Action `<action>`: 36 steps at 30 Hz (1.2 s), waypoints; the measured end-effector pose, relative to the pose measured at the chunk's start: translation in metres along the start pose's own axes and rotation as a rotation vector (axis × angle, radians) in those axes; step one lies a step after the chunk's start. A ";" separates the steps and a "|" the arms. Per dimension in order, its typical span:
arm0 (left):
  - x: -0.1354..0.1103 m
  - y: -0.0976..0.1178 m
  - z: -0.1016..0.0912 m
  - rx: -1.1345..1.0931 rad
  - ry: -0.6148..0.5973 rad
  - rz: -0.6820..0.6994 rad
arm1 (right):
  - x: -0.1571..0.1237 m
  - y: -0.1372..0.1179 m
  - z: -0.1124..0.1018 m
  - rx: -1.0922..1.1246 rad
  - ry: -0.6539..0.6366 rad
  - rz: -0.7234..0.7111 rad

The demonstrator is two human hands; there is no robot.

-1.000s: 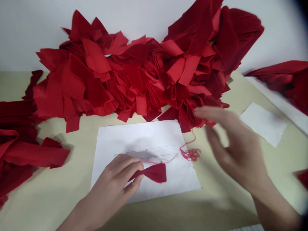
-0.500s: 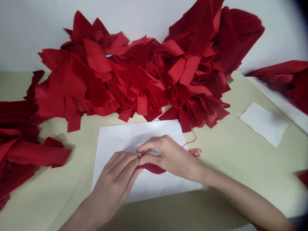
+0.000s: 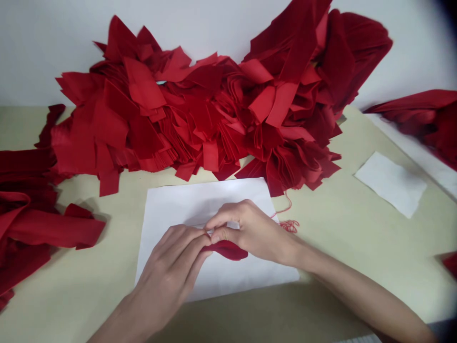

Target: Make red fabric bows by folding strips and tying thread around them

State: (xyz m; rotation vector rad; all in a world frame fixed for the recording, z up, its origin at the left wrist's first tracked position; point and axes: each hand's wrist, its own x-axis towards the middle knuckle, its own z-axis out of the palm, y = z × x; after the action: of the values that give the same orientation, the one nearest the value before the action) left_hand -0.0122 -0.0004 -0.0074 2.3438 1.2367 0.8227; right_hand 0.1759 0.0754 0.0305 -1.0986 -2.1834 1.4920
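A small red fabric bow [image 3: 228, 250] lies on a white sheet of paper [image 3: 178, 205] at the table's front. My left hand [image 3: 171, 271] pinches the bow's gathered middle from the left. Meeting it there, my right hand [image 3: 250, 231] has thumb and forefinger pinched together at the same spot, with most of the bow hidden under its palm. A tangle of red thread [image 3: 291, 225] sits just right of my right hand, at the paper's edge.
A large heap of red fabric pieces [image 3: 214, 109] fills the back of the table against the wall. More red strips [image 3: 32, 219] lie at the left, and more red fabric [image 3: 424, 119] at the right. A small white paper [image 3: 391, 183] lies at the right.
My right hand came down from near the fabric heap onto the bow and pinched at its middle beside my left fingers; since half a second ago, almost nothing has shifted.
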 end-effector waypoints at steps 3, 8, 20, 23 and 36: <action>0.000 0.001 0.002 -0.011 -0.004 -0.028 | -0.001 -0.001 0.000 -0.104 0.047 -0.050; 0.002 0.001 0.006 -0.089 0.093 -0.097 | 0.000 0.000 -0.005 -0.170 0.161 -0.124; 0.015 0.006 -0.001 -1.069 0.285 -1.095 | -0.042 -0.050 0.007 0.307 0.029 -0.177; 0.018 0.008 -0.003 -1.317 0.240 -1.135 | -0.022 -0.033 0.024 0.471 0.059 0.074; 0.022 0.001 -0.010 -1.588 0.292 -1.310 | 0.010 0.017 0.013 0.398 0.121 0.140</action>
State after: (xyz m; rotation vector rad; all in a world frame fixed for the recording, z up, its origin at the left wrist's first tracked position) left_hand -0.0085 0.0175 0.0078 0.0595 1.1018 0.9582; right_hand 0.1685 0.0769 0.0079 -1.1806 -1.6612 1.7684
